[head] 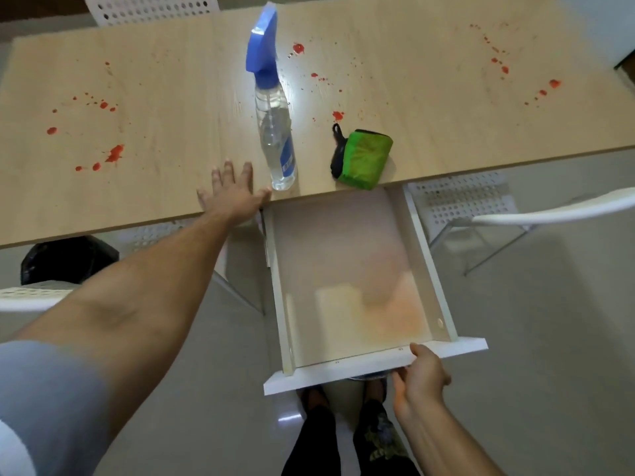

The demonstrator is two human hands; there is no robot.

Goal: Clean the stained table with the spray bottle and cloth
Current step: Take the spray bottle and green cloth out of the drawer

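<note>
While my right hand (417, 376) grips the drawer (374, 364) front, I see the bottle (276, 139) upright at 1 o'clock, just beside my flat, released left fingers (226, 175).

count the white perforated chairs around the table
3, maybe more hidden. One white chair stands at the table's far side, top left. One is at the near edge, right of the open drawer. Another chair shows at bottom left.

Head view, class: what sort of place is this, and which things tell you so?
Probably a home dining or work room: a wooden table with a pull-out drawer, white perforated plastic chairs around it, and a tiled floor.
</note>
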